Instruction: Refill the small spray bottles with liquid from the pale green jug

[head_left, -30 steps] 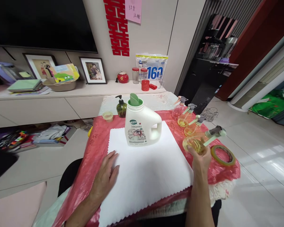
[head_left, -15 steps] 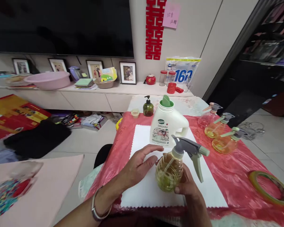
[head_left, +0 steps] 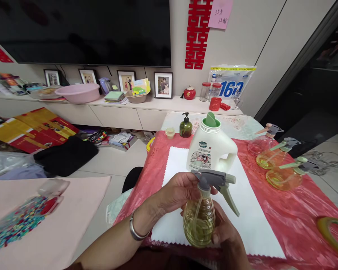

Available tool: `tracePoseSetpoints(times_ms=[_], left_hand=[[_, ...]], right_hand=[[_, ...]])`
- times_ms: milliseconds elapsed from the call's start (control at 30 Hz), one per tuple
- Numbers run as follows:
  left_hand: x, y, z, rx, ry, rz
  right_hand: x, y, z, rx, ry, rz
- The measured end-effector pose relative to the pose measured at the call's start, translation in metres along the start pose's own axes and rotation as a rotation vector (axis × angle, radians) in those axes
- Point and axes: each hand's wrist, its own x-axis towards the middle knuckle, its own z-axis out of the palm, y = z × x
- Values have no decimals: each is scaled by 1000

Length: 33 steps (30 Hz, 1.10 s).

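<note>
Clamps the thumb and fingers of the left hand [head_left: 183,192] around the neck of a spray bottle [head_left: 199,223], just under the grey spray head [head_left: 214,177]. Closes the right hand [head_left: 227,227] on the bottle's lower body from the right, thumb to the near side. Cannot tell how the right fingers behind the bottle lie. Holds the bottle nearly upright above the near part of a white sheet [head_left: 248,225] with a scalloped edge, turning the trigger [head_left: 231,200] to the right. Shows yellowish liquid [head_left: 196,234] through the clear, ridged wall. Wears a silver bangle [head_left: 135,229] on the left wrist.

Has a white jug [head_left: 210,142] standing on the sheet just beyond the bottle, green insert [head_left: 210,120] in its mouth. Has a glossy red cover [head_left: 293,221] under the sheet. Has three more spray bottles [head_left: 266,160] in a row at the right, and nearer, a tape roll [head_left: 323,228] cut by the picture's edge. Has a green pump bottle [head_left: 186,129] and a small tub [head_left: 169,133] beyond the sheet, near the jug. Faces a long cabinet [head_left: 160,106] bearing framed photos [head_left: 163,85] and a pink basin [head_left: 77,93].
</note>
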Motion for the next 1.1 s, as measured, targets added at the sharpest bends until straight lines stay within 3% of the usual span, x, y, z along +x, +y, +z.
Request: tracePoseSetpoints(times_ms=[233, 467, 800, 1100], left_hand=[[1, -1, 11, 1, 265, 41], [-10, 9, 5, 60, 73, -1], [-2, -6, 11, -48, 332, 113], [-16, -4, 9, 73, 200, 91]], right_hand=[[4, -1, -5, -83, 66, -51], [5, -2, -4, -83, 56, -35], [7, -2, -4, -88, 93, -91], [3, -2, -5, -138, 156, -110]])
